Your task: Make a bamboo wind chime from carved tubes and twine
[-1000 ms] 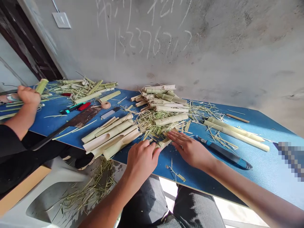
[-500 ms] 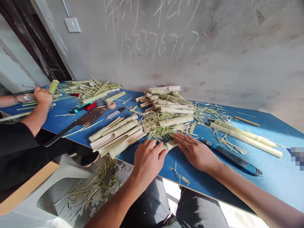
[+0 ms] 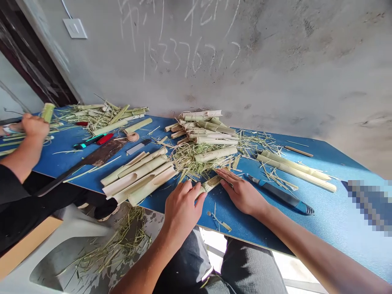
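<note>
A short piece of split bamboo [image 3: 211,183] lies at the table's near edge between my hands, part of its hollow showing. My left hand [image 3: 183,208] is closed round its left end, with the thumb along the near side. My right hand [image 3: 243,194] lies over its right end, fingers stretched out flat and close together; whatever is under them is hidden. Left of my hands rest several split bamboo lengths [image 3: 143,171]. Just beyond are bamboo shavings [image 3: 183,157] with a bamboo tube [image 3: 216,154] on them. A blue-and-black utility knife [image 3: 281,196] is right of my right hand.
Bundled bamboo pieces [image 3: 208,128] stand against the wall. Two long bamboo strips [image 3: 297,171] lie at right. At left are a large rusty blade [image 3: 104,153], a twine roll [image 3: 132,136] and a smaller knife [image 3: 138,147]. A co-worker's hand [image 3: 35,126] holds bamboo.
The view has swung right, so everything sits further left. My right hand has shifted slightly away from my left, and more of the bamboo's hollow shows. The co-worker's hand still holds its bamboo.
</note>
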A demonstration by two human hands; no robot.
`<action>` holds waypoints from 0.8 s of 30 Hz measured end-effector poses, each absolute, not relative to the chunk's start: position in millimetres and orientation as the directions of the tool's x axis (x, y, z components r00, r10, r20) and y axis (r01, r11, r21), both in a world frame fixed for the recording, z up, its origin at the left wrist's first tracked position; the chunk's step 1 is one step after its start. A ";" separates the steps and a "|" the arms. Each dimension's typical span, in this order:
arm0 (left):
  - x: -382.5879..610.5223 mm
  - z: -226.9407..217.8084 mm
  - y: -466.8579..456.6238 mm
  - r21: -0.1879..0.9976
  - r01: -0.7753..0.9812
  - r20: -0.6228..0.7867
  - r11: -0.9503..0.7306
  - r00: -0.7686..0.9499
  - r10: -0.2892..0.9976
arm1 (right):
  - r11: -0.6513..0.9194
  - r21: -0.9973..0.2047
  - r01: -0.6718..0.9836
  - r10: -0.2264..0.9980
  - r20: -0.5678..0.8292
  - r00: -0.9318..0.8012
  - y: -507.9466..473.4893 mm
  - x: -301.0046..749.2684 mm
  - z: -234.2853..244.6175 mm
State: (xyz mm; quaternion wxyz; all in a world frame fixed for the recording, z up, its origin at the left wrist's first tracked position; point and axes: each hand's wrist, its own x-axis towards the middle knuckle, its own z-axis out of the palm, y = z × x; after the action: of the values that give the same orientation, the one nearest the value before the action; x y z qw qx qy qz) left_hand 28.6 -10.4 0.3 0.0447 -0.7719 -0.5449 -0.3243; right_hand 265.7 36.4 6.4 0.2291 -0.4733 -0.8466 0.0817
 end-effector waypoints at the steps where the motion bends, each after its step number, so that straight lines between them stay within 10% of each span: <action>1: 28.3 -0.3 -10.3 0.281 0.870 0.557 -0.406 0.196 0.807 | 0.537 -0.364 0.761 0.840 0.312 -0.443 36.5 265.6 6.6; 24: -11.0 10.8 13.5 0.277 0.744 0.507 -0.607 0.424 0.751 | 0.609 -0.061 0.791 0.751 0.366 -0.550 9.5 263.3 46.8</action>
State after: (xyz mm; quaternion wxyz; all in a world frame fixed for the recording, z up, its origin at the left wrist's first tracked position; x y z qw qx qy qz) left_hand -11.0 13.5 10.8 -0.0051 -0.8437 -0.4430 -0.3033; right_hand 263.3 9.5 46.8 0.1806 -0.4385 -0.8786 -0.0555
